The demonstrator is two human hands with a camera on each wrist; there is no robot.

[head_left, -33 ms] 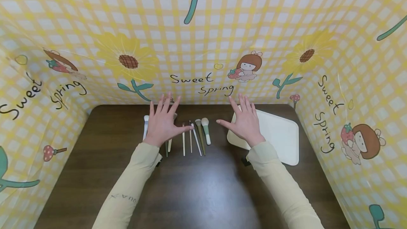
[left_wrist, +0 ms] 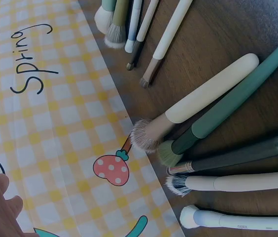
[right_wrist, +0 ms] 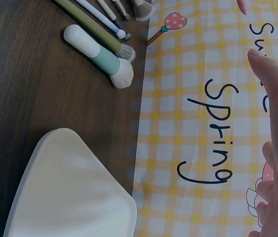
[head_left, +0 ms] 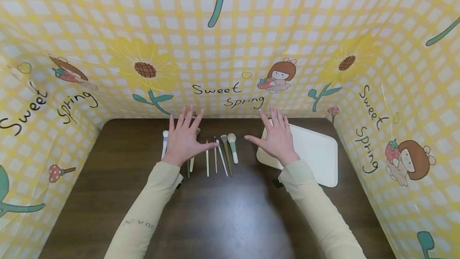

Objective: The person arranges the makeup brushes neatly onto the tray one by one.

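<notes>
My left hand (head_left: pixel 182 143) hovers palm down over the left part of a row of makeup brushes, fingers spread, and hides several of them in the head view. The left wrist view shows those brushes: a cream brush (left_wrist: pixel 210 89), a dark green brush (left_wrist: pixel 240 94), a black-handled brush (left_wrist: pixel 237 152) and white ones, among them a pale bluish-white brush (left_wrist: pixel 247 221). Above the left corner of a white tray (head_left: pixel 316 157), my right hand (head_left: pixel 278 139) spreads its fingers and holds nothing. Between the hands lie slim brushes and a white-and-mint brush (head_left: pixel 232 149).
The dark wooden table (head_left: pixel 223 219) carries the brushes and the tray. A yellow checked cloth (head_left: pixel 215 51) with printed flowers and lettering rises at the back and both sides. Small black pieces (head_left: pixel 277 182) show at the cuffs.
</notes>
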